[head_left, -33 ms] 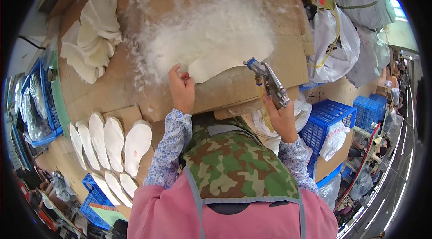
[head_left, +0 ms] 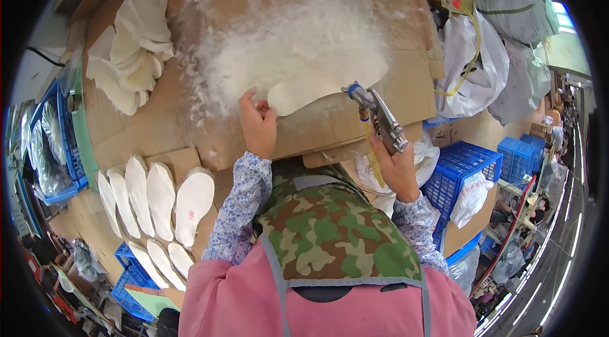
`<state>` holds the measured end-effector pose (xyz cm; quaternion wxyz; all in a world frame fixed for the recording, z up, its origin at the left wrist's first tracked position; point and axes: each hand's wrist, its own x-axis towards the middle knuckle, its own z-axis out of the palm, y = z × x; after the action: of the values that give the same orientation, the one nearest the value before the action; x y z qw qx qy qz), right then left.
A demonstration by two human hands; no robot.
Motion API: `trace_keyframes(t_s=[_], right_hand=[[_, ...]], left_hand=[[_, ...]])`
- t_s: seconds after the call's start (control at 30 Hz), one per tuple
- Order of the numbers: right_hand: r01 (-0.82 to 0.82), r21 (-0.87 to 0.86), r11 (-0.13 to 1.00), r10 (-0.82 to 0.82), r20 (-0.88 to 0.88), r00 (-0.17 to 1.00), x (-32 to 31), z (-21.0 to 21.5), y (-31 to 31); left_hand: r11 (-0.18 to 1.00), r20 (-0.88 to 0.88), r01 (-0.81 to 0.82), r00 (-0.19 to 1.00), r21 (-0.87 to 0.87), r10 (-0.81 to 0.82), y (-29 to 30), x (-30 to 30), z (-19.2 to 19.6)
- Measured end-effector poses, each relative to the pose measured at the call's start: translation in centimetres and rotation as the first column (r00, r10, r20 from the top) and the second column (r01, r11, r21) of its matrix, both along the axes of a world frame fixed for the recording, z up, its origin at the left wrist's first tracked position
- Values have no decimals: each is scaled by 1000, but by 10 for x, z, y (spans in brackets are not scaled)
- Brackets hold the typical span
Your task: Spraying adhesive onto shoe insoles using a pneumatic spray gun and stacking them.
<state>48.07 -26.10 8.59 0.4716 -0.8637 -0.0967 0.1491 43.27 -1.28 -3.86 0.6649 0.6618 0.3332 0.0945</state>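
A cream-white insole [head_left: 306, 92] lies on a brown cardboard sheet [head_left: 406, 93] that is dusted with white residue. The fingers of my left hand [head_left: 258, 128] are closed at the insole's left end, thumb and index pressed at its edge. My right hand [head_left: 398, 171] grips a metal spray gun [head_left: 380, 115] with a blue ring near its nozzle. The nozzle points up and left, just off the insole's near right edge. A thin yellow hose [head_left: 370, 147] hangs down from the gun. The insole's far edge blends into the white patch.
A loose pile of insoles [head_left: 136, 42] lies at the far left. Several more insoles [head_left: 160, 200] lie in rows on cardboard at the near left. Blue plastic crates [head_left: 458, 169] and white bags [head_left: 472, 58] stand at the right. Another blue crate [head_left: 60, 147] is at the left.
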Motion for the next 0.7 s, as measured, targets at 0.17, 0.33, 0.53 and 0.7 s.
trace_keyframes(t_s=[0.17,0.33,0.53,0.7], right_hand=[[-114,14,993,114,-32,993,-11,9,26],[-205,25,978,207,-124,970,-19,15,45],[-288,2,958,286,-130,949,-19,18,54],[-229,24,973,230,-115,966,-14,9,46]], left_hand=[[996,-22,6,1000,92,-4,2,-1,-11],[990,-65,23,998,140,-14,1,0,-8],[983,-73,53,996,177,-41,4,-4,-8],[976,-89,54,995,211,-36,3,-3,-7]])
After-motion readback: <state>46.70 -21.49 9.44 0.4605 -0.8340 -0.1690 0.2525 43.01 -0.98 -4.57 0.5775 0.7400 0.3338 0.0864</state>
